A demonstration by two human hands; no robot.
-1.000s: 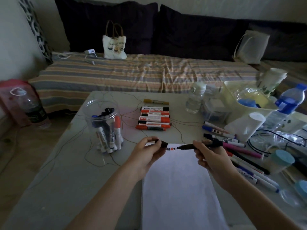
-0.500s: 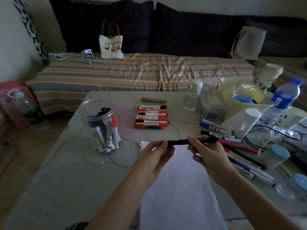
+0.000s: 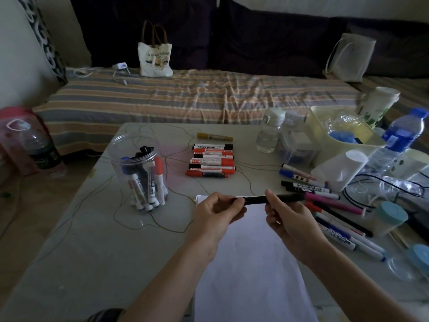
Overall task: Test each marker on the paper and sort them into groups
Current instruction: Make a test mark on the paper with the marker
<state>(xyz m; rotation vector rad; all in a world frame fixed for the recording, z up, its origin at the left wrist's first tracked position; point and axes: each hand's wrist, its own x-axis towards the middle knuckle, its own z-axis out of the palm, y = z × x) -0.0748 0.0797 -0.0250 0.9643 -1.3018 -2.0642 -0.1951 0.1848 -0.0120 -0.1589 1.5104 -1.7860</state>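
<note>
- The white paper [image 3: 250,263] lies nearest, flat on the grey table [image 3: 97,247], its far edge just under the hands; most of the sheet shows bare, so there is room on it for a test stroke.
- The left hand [image 3: 213,214] pinches the cap end of a black marker [image 3: 267,199], and the right hand [image 3: 287,217] grips its barrel; the marker is held level, above the paper's far edge.
- By my judgement the marker is light, stiff and smooth (a round barrel that could roll if set down loose), best held at mid-barrel, with the cap end taken in the fingertips.
- To the right, a loose spread of thin markers [image 3: 336,219] lies just beside the paper's right edge, so a right-hand sweep has little room there.
- To the left, a clear jar [image 3: 139,170] stands upright with markers inside, with open tabletop around it.
- Farther off, a tidy row of red-and-black markers [image 3: 212,163] lies side by side, a yellow marker [image 3: 214,136] apart behind it.
</note>
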